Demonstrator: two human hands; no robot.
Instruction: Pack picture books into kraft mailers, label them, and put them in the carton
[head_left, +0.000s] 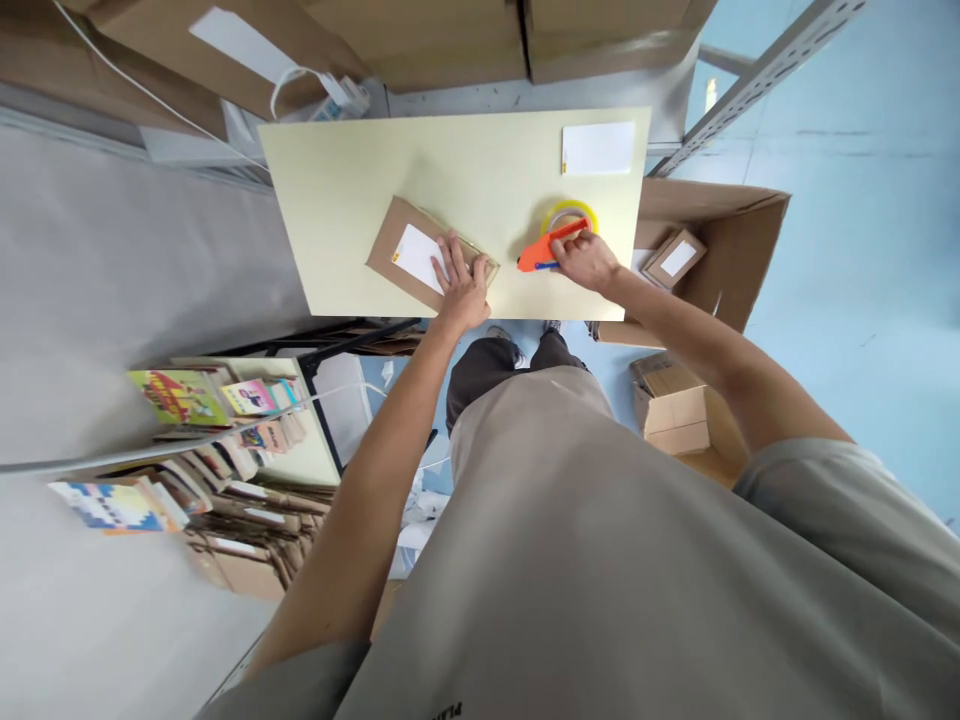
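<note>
A flat brown cardboard box (386, 232) with a white label (417, 258) lies at a slant on the pale yellow table (322, 200). My left hand (463, 288) rests on its right side, fingers spread over the box and the label's edge. To the right, my right hand (585, 260) is closed round an orange tape dispenser (541, 250) that carries a roll of clear yellowish tape (559, 210). The dispenser is held just over the table, apart from the box. A white label sheet (598, 148) lies at the table's far right corner.
Right of the table stands an open carton (739, 260) with a small labelled package (675, 258) inside. Large cardboard boxes (420, 45) line the back. Books (180, 397) and stacked flat cardboard (255, 530) are at lower left. A metal shelf post (757, 85) rises at upper right.
</note>
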